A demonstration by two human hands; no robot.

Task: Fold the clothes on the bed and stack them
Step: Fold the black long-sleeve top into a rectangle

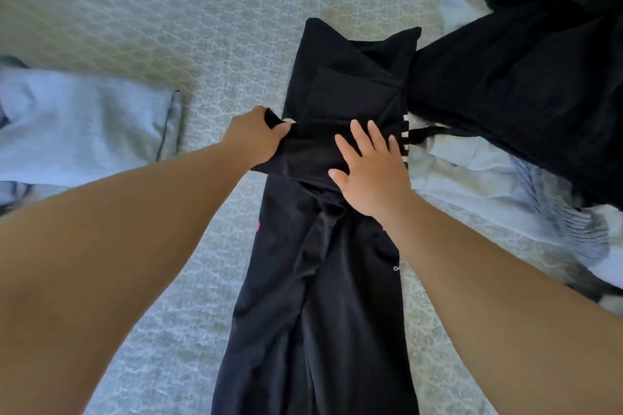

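A black garment (pixel 323 246) lies lengthwise down the middle of the frame on the bed (pixel 168 27). The left hand (pixel 256 138) grips its folded edge; the right hand (pixel 367 165) presses flat, fingers spread. Best to keep the crease pinned while pulling the edge across evenly.

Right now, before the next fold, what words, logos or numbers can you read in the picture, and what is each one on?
"OV": small white letters at the right edge of the long black garment, cut off by the fold.
White block marks on the same garment beside the right hand: partly hidden, unreadable.
Pink marks at its edges: mostly hidden, unreadable.
Nothing else bears text.
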